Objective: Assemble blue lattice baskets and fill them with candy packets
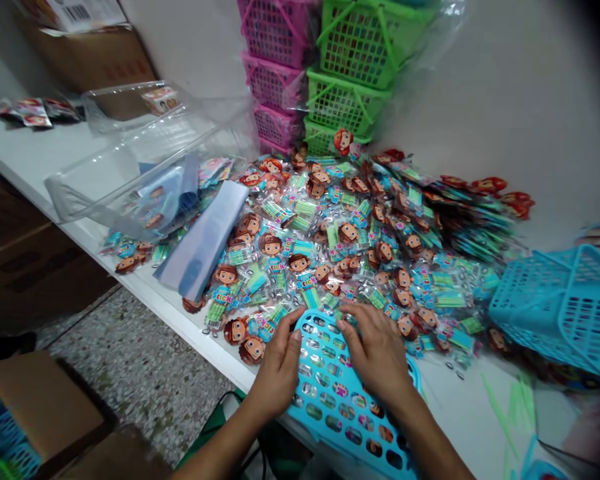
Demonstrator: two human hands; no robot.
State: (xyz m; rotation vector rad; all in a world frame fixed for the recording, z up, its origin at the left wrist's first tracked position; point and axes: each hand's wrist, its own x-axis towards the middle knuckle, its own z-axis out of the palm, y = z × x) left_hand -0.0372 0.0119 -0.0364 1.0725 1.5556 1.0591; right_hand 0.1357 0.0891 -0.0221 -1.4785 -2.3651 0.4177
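In the head view we see two bare hands on a blue basket lid point(325, 387): the left hand point(281, 370) is at its left edge, the right hand point(377, 353) lies over its top. Under the holes we see small packets. Behind the hands we see a wide heap of packets point(300, 263), and behind this heap, pink baskets point(275, 80) and green baskets point(353, 97) stand in stacks. To the right we see blue baskets point(563, 307).

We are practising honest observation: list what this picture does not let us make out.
All in the head view:
- Items under the blue lattice panel: partly hidden by its bars and the right hand.
- Pink baskets: stack cut off by the top edge.
- Red print on the cardboard box: too blurred to read.
- Pale shape, lower right: blurred.
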